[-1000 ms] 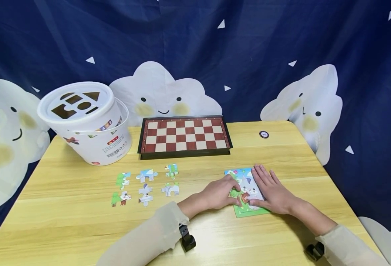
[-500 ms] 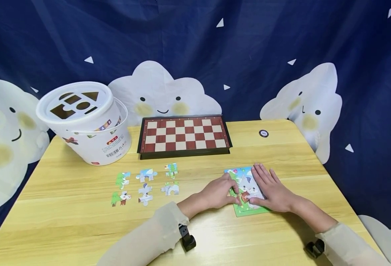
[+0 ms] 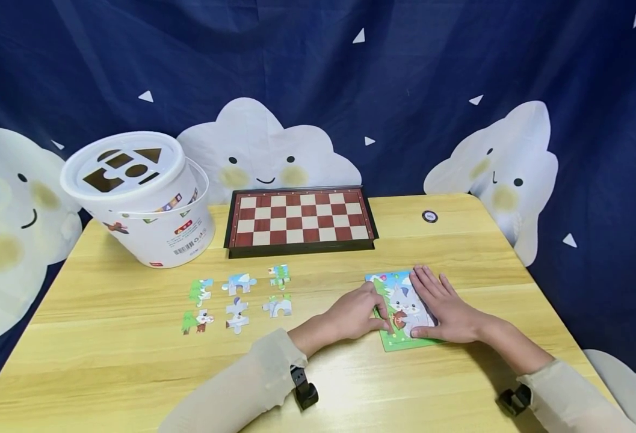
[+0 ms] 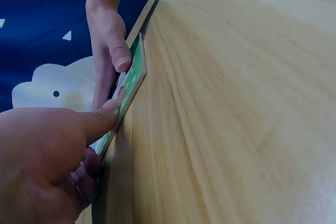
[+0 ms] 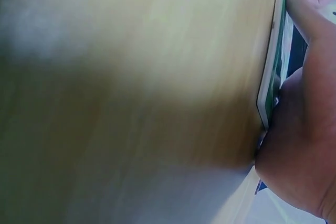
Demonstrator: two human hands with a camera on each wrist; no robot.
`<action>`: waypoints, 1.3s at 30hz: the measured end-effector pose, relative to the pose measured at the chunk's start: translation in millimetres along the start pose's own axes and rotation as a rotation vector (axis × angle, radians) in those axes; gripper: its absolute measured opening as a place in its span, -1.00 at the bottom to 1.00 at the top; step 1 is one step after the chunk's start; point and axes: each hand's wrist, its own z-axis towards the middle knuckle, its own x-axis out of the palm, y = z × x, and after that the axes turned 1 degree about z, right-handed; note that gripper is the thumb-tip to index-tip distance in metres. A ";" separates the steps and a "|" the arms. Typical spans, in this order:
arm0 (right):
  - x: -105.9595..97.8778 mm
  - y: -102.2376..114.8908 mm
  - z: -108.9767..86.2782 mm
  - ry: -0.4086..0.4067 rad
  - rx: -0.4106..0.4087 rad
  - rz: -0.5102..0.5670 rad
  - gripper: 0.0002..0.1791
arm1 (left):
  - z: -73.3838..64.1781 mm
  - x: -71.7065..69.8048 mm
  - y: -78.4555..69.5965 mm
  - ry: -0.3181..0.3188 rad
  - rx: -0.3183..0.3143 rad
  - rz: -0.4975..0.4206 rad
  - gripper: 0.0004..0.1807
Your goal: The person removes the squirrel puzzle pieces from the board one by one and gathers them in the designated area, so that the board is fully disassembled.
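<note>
A small jigsaw puzzle (image 3: 404, 300) in a green tray, picturing a grey cartoon animal, lies on the right part of the table. My left hand (image 3: 352, 314) is at its left side, fingers curled at the edge; in the left wrist view the thumb (image 4: 102, 120) lies over the tray's face. Flat along the puzzle's right side rests my right hand (image 3: 452, 313), fingers straight and pointing away from me, thumb out over the lower part of the picture. That hand covers the right strip of the puzzle. In the right wrist view the tray's edge (image 5: 266, 85) runs beside the palm.
Several loose puzzle pieces (image 3: 237, 316) lie in two rows at the left on the wooden table (image 3: 133, 373). A checkered board (image 3: 301, 219) sits behind them, near a white lidded bucket (image 3: 150, 234). A small round chip (image 3: 429, 216) lies at the back right.
My right thumb has slid slightly to the right, uncovering more of the picture. The left hand has stayed almost still at the puzzle's left side.
</note>
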 end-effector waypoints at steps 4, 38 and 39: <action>0.3 -0.7 -0.2 -0.005 -0.006 0.005 0.24 | -1.8 -0.5 -1.5 0.007 -0.005 0.023 -0.79; 1.3 1.4 -0.3 -0.031 -0.013 -0.027 0.27 | 2.0 -5.8 -1.1 -0.022 -0.066 -0.208 -0.81; 1.6 1.2 -0.2 -0.031 -0.012 -0.028 0.27 | 2.0 -6.6 -0.5 -0.021 -0.077 -0.227 -0.82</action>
